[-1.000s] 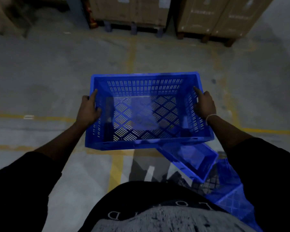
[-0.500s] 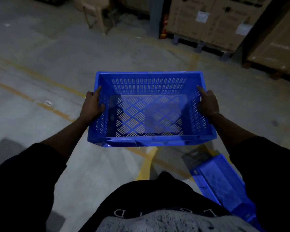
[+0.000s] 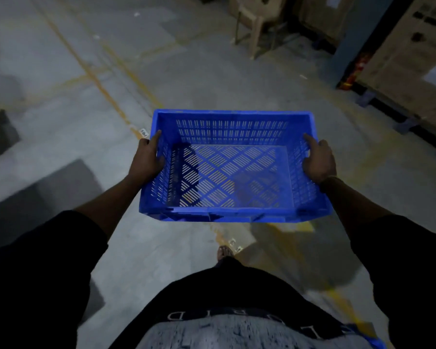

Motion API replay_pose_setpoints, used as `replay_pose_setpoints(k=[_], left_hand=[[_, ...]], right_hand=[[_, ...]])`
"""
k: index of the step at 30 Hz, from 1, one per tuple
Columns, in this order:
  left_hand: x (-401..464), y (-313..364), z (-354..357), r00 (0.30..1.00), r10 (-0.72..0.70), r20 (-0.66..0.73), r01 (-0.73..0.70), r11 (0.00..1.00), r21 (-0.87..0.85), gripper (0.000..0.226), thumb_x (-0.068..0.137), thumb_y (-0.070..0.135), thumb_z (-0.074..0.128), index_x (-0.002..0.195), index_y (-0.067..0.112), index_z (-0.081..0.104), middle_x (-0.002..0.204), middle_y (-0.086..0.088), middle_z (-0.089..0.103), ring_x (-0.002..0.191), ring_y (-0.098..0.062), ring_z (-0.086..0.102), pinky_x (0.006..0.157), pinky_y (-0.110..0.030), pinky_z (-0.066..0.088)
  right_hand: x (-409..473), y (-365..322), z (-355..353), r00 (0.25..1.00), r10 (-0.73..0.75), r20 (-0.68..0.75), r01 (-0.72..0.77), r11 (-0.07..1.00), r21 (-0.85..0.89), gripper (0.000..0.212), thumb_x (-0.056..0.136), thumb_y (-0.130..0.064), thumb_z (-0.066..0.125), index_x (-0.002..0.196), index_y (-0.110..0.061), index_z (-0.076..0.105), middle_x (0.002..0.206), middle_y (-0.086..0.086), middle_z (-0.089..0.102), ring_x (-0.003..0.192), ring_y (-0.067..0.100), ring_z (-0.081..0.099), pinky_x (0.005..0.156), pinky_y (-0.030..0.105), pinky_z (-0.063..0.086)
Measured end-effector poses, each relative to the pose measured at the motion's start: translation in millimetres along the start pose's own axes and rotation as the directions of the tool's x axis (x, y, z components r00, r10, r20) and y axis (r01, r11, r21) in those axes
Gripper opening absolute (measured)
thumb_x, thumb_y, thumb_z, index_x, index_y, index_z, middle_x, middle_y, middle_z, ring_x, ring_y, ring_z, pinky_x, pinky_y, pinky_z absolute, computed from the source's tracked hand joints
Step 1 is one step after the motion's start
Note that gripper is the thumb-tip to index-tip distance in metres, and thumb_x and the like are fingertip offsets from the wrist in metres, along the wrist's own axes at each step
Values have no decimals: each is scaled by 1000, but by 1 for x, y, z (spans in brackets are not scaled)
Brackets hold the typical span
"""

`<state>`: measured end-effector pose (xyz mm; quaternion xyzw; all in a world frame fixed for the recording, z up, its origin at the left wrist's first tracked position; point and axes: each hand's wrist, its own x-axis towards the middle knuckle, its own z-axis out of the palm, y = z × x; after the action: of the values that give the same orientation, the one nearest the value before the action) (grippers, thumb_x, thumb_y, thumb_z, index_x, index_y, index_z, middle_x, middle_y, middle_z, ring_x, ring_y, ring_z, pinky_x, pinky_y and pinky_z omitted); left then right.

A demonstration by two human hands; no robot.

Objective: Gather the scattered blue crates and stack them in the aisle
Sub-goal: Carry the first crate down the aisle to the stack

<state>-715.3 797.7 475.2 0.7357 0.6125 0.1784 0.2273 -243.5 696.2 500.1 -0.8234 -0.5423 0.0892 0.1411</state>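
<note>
Slats perforate the blue crate [image 3: 233, 170] you carry at frame centre; your left hand [image 3: 146, 159] and right hand [image 3: 319, 161] grip its side rims. Shirt lettering [image 3: 176, 316] stays unreadable.

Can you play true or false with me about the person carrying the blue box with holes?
1. Both hands hold the blue crate. True: the left hand grips its left wall and the right hand grips its right wall.
2. The crate is full of toys. False: nothing lies inside it; the floor shows through its slotted bottom.
3. The crate sits on the floor. False: it is held up in the air above the concrete floor.
4. Yellow lines are painted on the floor. True.
5. A wooden chair stands farther ahead, near cardboard boxes. True.
</note>
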Motion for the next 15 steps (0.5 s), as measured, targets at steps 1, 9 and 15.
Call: replay_pose_setpoints(k=[1,9,15], left_hand=[[9,-6,-6,999,-31,-14,30,1000,-4,78,94,18,63,160,20,22,134,-24,44,110,-42,57,92,-47,49],[63,-69,-50,964,-232,-126,228,973,-48,77,96,25,62,160,26,20,137,-19,43,107,-34,61,87,-44,52],[100,-141,-91,910,-352,-221,337,936,-101,77,96,28,63,159,30,20,136,-16,45,110,-33,61,87,-46,55]], right_hand=[[19,-13,3,1000,-18,6,18,1000,2,69,89,-9,53,153,-25,32,125,22,44,96,46,55,81,47,48],[155,-132,35,973,-214,93,216,976,-12,69,89,-7,56,152,-26,34,122,22,46,99,45,56,82,47,49],[239,-246,89,934,-322,151,327,945,-8,69,90,-10,56,152,-30,32,121,19,45,96,43,56,79,46,49]])
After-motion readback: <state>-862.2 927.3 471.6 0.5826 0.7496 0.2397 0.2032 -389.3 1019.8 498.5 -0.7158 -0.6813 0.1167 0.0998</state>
